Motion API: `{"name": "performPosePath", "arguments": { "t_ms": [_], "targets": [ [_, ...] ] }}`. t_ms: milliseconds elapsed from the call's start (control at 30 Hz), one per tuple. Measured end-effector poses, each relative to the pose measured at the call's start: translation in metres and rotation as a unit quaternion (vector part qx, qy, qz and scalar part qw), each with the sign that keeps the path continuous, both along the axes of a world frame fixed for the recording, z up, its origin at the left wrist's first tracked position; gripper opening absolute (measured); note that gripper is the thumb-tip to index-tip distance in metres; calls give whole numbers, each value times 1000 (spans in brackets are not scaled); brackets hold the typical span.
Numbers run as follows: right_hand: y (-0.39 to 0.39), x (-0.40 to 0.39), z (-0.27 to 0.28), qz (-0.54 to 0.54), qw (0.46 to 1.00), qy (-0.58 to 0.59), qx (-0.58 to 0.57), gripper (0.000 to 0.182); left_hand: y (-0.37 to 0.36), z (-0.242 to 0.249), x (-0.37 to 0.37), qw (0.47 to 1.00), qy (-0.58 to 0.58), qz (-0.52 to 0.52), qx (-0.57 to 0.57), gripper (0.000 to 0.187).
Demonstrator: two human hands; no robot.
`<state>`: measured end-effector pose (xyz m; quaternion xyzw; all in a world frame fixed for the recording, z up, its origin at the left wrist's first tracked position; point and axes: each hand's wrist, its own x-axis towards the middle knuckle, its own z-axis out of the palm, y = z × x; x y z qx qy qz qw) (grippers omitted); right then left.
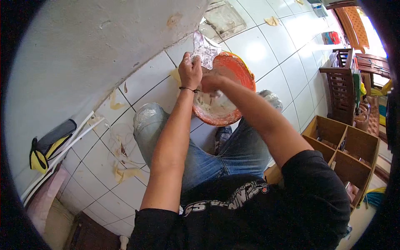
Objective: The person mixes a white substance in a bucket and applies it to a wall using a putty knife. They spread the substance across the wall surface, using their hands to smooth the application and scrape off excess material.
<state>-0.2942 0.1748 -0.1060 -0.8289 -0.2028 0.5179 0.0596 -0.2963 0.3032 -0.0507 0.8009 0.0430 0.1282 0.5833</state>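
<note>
While the left hand (191,71) grips a clear plastic piece (206,49) smeared with white, at the far-left side of the bucket's rim, the right hand (211,83) reaches into the red bucket (231,65).

Left hand: fingers (196,62) closed on the near end of the plastic piece; dark bracelet (188,88) at the wrist.

Right hand: motion-blurred, over the contents; how far its fingers are open, and whether they hold anything, cannot be told.

Bucket: round, yellow along part of the rim, placed between the person's knees; contents, a whitish paste (214,109), with traces up the inner wall.

Clothing: black shirt (250,216) with pale lettering; blue jeans (202,166), whitened at both knees.

Floor (279,83): white tiles with dark joints, bearing yellowish scraps (127,174) at left and one more at the far side; a stained square panel (225,18) at the far side, near the wall.

Left: pale wall (104,50), marked in places; white pipes (62,156) lying beside a yellow, black and grey article (48,146).

Right: wooden box (346,152) divided into compartments; farther off, a dark slatted wooden rack (341,89).
</note>
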Motion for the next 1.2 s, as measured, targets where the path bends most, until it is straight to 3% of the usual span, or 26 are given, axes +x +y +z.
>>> {"name": "performPosePath", "arguments": {
  "t_ms": [67, 133, 267, 333, 367, 433, 567, 633, 767, 833, 867, 933, 967, 1000, 1033, 1100, 1200],
  "targets": [
    [24, -18, 9, 51, 998, -28, -20, 22, 0, -3, 0, 999, 35, -16, -20, 29],
    [34, -27, 23, 20, 994, 106, -18, 17, 1, -3, -1, 998, 48, -25, -30, 27],
    [30, -25, 66, 74, 995, 51, -43, 19, 1, -5, -2, 999, 33, -21, -20, 26],
    [25, -17, 54, 351, 922, 103, -123, 20, 1, 0, -1, 999, 45, -16, -19, 28],
    [18, -17, 51, 350, 923, 102, -125, 20, 0, 3, 0, 999, 43, -17, -21, 28],
    [8, -19, 60, 181, 954, 196, -137, 32, 1, 6, -2, 998, 47, -19, -34, 29],
    [1, -15, 68, 139, 969, 167, -117, 34, 1, 10, 0, 997, 62, -30, -48, 31],
    [-13, -3, 37, 185, 948, 246, -81, 38, -1, 18, -3, 999, 39, -10, -35, 25],
    [-47, 13, 17, 127, 952, 280, 3, 45, 0, 3, 0, 999, 28, -24, -19, 26],
    [-64, 19, 42, 140, 950, 184, 209, 31, 0, 4, -2, 997, 62, -21, -43, 26],
    [-64, 19, 81, 136, 952, 176, 209, 31, 0, 13, -4, 1000, 4, -4, -10, 25],
    [-55, 6, 183, -70, 956, 170, 230, 27, 2, 4, -3, 1000, 12, -22, -2, 24],
    [-65, -2, 189, -73, 957, 158, 231, 27, 4, -7, -1, 999, 27, -31, 4, 24],
    [-77, -10, 192, -135, 942, 192, 241, 27, 12, -26, 1, 987, -55, -80, 124, 23],
    [-90, -16, 194, -193, 922, 222, 253, 26, 10, -26, 1, 986, -69, -85, 127, 23],
    [-114, -21, 203, -300, 869, 276, 279, 26, 8, -13, 2, 989, -37, -73, -121, 23],
    [-135, -40, 226, -304, 860, 158, 379, 37, 18, 9, -5, 984, 7, -138, -113, 24]
  ]
}}
